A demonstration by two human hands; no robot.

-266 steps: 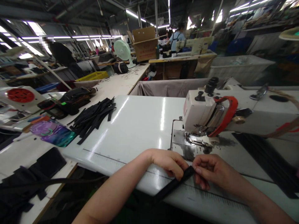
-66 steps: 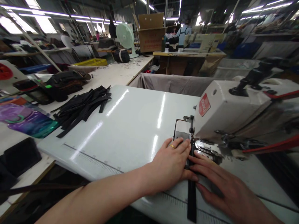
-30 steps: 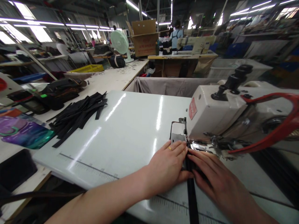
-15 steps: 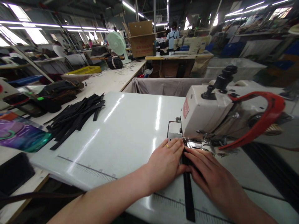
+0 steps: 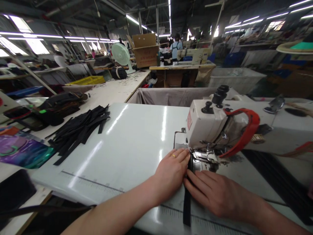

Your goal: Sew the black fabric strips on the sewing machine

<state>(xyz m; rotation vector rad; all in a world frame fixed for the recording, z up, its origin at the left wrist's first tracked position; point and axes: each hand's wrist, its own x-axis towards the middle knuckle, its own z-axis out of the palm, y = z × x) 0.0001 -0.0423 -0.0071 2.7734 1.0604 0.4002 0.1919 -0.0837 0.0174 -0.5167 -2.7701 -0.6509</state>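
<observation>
A white table [image 5: 137, 130] in a workshop. Flat left hand [image 5: 172, 169] and loosely curved right hand [image 5: 217, 192], its grip unclear, touch a black strip [image 5: 187, 209] leading to the sewing machine [image 5: 201, 127]; uneven pressure could skew it, a slip could hurt either hand.

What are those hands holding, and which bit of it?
A black strip: the left hand and right hand touch its part nearer the sewing machine, leaving the near end free. Whether they pinch it, I can't tell.
</observation>
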